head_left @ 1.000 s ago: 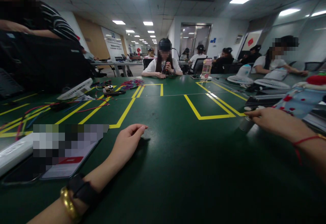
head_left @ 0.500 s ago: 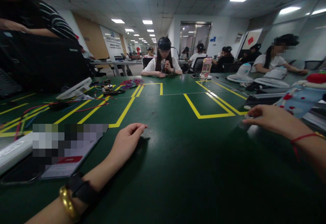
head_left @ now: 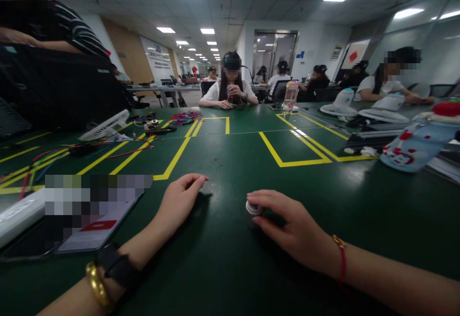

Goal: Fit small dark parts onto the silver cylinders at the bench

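My right hand (head_left: 283,218) is in front of me, thumb and fingers closed round the sides of a small cylindrical object with a pale round top (head_left: 254,207). It looks like a little jar, upright at the table surface; its lower part is dark and blurred, so its exact kind is unclear. To the left, my left hand (head_left: 181,198) rests on the green table (head_left: 223,258). Its fingers are curled together with the thumb against them, and nothing shows in them. A phone (head_left: 97,239) with a lit screen lies left of that hand.
At right stand a light blue bottle with a red top (head_left: 406,148) and white fans (head_left: 339,107). Wires (head_left: 43,158) and another white fan (head_left: 106,127) lie at left. Yellow tape (head_left: 305,164) marks the table. A person (head_left: 215,93) sits opposite, beyond a pink-capped bottle (head_left: 290,98).
My right hand has carried the small cylindrical object from the right side, near the blue bottle, leftward and closer to the table's middle. My left hand stays where it was.
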### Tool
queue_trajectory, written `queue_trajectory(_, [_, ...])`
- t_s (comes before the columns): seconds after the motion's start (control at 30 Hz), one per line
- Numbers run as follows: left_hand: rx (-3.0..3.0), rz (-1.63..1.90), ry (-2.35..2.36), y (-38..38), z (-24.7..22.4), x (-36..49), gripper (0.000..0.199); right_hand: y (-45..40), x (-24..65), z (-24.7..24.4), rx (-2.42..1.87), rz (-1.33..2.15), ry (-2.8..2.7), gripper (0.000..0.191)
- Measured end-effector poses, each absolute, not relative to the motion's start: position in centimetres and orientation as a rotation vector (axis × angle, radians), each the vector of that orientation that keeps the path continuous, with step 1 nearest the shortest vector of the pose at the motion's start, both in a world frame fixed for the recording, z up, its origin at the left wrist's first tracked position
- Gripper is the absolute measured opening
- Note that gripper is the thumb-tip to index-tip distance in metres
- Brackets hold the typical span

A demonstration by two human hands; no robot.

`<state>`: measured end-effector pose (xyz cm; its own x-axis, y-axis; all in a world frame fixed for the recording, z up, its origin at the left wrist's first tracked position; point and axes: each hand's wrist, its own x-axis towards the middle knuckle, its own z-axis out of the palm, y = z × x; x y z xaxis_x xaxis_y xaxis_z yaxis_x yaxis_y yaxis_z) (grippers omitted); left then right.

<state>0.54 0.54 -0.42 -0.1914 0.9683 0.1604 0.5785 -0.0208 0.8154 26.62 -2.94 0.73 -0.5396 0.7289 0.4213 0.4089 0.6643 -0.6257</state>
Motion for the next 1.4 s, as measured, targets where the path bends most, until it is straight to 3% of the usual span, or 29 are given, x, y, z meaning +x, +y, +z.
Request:
queue_trajectory(0.2, [1.643,1.105,1.632,-0.5,0.9,2.6,0.033,-2.6,27.0,-0.1,-1.053,0.911,-2.030,0.064])
queue_trajectory(0.43, [1.996,0.920,1.219,-3.3,3.7,7.2,0.019,-2.5,26.5,0.3,-0.975,1.078,-2.001,0.042])
queue_trajectory(0.9, [1.966,1.043,1.409,-2.8,3.3,6.8,0.019,-2.7,26.6,0.6,-1.012,0.781,-2.093,0.040])
queue_trajectory(1.2, [2.194,0.745,1.407,-2.0,-0.3,6.0,0.014,-2.7,27.0,0.0,-1.054,0.657,-2.186,0.051])
queue_trajectory(1.4, [1.973,0.835,1.428,-2.1,1.0,4.5,0.030,-0.8,30.2,2.1,-1.358,0.477,-2.083,0.040])
